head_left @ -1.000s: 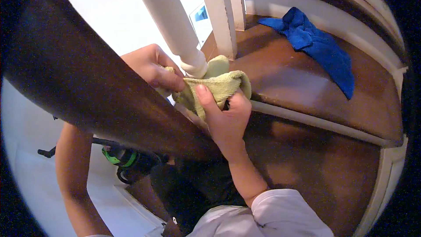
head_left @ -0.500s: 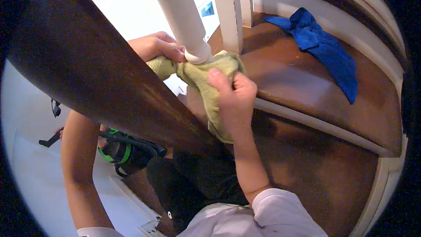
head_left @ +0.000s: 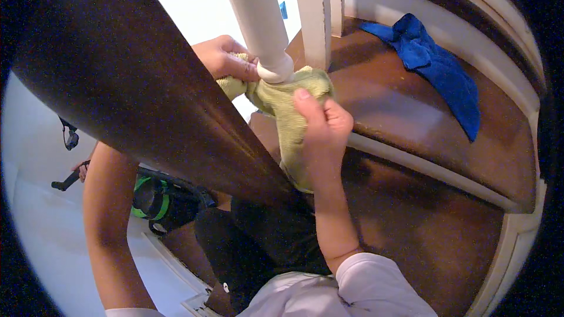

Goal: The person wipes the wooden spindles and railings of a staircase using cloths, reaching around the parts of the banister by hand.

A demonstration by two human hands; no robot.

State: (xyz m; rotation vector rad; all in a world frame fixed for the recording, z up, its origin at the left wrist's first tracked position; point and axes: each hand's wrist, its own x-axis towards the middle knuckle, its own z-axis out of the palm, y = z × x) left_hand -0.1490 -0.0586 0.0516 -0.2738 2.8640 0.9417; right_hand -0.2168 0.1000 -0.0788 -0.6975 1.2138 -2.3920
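Observation:
A yellow-green cloth (head_left: pixel 289 102) is wrapped around the lower part of a white baluster (head_left: pixel 257 12), just below its rounded ring. My left hand (head_left: pixel 226 58) reaches around the far side of the dark wooden handrail (head_left: pixel 158 94) and pinches one end of the cloth beside the baluster. On the baluster's right, my right hand (head_left: pixel 326 132) is closed on the other part of the cloth, thumb on top. A length of the cloth hangs down beneath that hand. The handrail hides part of my left forearm.
A crumpled blue cloth (head_left: pixel 437 70) lies on the brown wooden stair tread (head_left: pixel 382 100) at right. Another white baluster (head_left: pixel 314 17) stands behind. Below left, beyond the handrail, are a black and green machine (head_left: pixel 155 199) and another person's hand (head_left: pixel 82 170) on a black handle.
Both hands remain on the cloth around the baluster. The view has shifted slightly, so baluster and hands appear a little farther right. The black handle at lower left has moved slightly.

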